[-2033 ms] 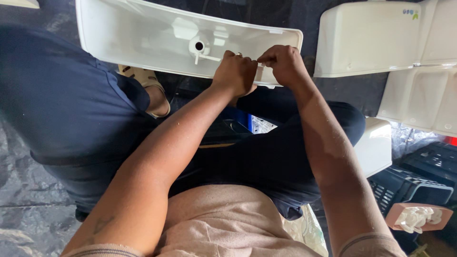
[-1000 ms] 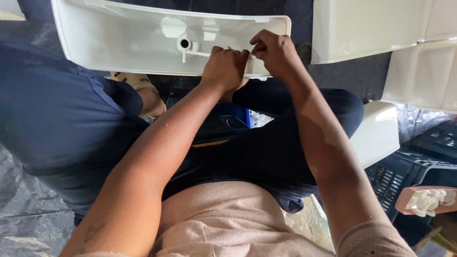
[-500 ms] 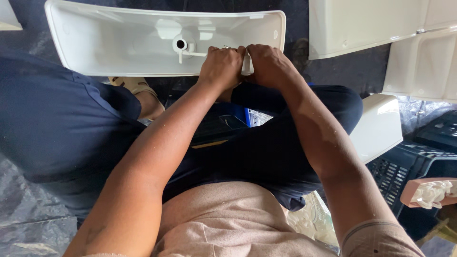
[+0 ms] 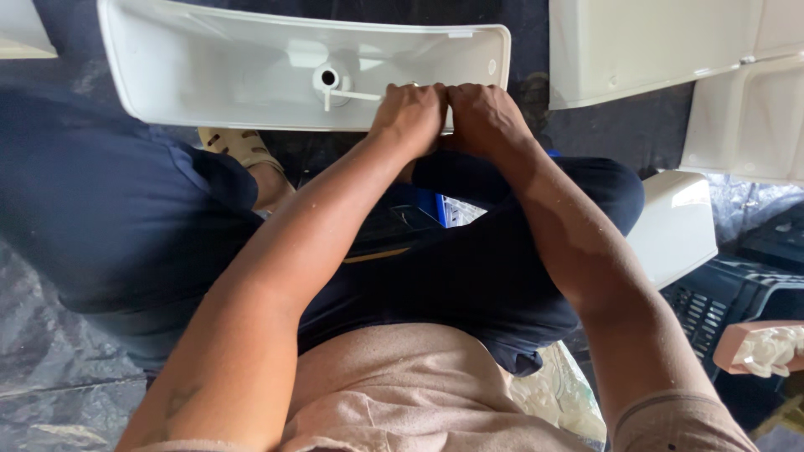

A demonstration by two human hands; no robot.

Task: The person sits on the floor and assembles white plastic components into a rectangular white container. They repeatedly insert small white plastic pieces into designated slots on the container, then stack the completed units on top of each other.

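Two white ceramic tanks (image 4: 653,46) at the top right edge of the dark plastic sheet (image 4: 50,368). White lid (image 4: 674,222) below them. Black crate (image 4: 737,297) at right edge (slotted wall). Sandal (image 4: 239,146) near upper left.

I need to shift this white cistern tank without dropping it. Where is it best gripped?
Probably by the long rim of the white tank, coming from the near side: it lies open-side up, its walls thin enough to clasp. The left hand and right hand already rest there.
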